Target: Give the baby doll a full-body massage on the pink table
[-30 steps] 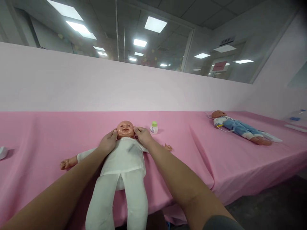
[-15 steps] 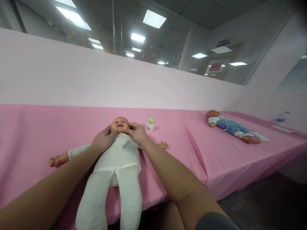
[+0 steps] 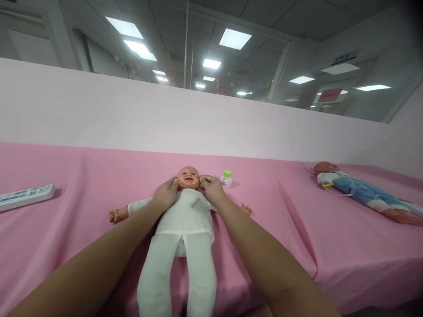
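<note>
A baby doll in white clothes lies on its back on the pink cloth, its arms spread and its smiling face up. My left hand is closed at the side of the doll's head, by the ear on the left of the view, with thumb and fingers together. At the opposite ear, my right hand pinches with its thumb and fingertips. The ears are mostly hidden by the fingers. Just beyond my right hand stands a small clear bottle with a green cap.
Pink cloth covers the long table. A long white device lies at the left. To the right is a second doll in blue trousers, with thin tubing. A white wall with glass above runs behind.
My thumbs have moved from the doll's chin and cheeks outward to the sides of its head. The view has turned left, bringing the white device into sight.
</note>
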Motion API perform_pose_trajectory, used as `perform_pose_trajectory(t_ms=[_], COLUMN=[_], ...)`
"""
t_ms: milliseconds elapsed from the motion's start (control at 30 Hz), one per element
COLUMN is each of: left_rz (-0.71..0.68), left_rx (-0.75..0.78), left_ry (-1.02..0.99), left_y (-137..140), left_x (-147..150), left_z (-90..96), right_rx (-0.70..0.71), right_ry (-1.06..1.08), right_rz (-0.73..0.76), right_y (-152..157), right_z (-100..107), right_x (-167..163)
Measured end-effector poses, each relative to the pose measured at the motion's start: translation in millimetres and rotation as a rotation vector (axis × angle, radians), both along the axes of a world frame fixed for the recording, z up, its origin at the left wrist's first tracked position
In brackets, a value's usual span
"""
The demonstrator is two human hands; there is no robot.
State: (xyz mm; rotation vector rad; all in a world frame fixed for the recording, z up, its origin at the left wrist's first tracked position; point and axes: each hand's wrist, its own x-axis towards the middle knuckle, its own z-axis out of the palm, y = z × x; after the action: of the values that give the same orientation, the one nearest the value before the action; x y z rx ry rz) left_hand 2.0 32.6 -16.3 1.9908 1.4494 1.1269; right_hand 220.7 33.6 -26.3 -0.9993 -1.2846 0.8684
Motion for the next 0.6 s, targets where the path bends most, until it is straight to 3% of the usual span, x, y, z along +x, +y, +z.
perform_pose_trajectory(t_ms=[200, 333, 500, 600], left_rz=[0.029, 0.071, 0.049, -0.019], left_rx=[-0.003, 0.013, 0.146, 0.152], left_ry=[-0.029, -0.048, -0.138, -0.172], left_y=[0.1, -6.6, -27.0, -36.0], left_x=[-3.0, -5.3, 0.4, 24.4], left_z=[-1.1, 5.7, 36.9, 60.4], right_rx=[0.085, 0.159, 0.201, 0.122], right_ry=[-0.350, -0.500, -0.556, -0.578], right_rz=[-0.207, -0.319, -0.563, -0.587], right_y=[-6.9, -8.5, -12.7, -11.5], right_z=[8.5, 21.4, 38.8, 35.9], right_x=[7.1, 31.0, 81.2, 105.4])
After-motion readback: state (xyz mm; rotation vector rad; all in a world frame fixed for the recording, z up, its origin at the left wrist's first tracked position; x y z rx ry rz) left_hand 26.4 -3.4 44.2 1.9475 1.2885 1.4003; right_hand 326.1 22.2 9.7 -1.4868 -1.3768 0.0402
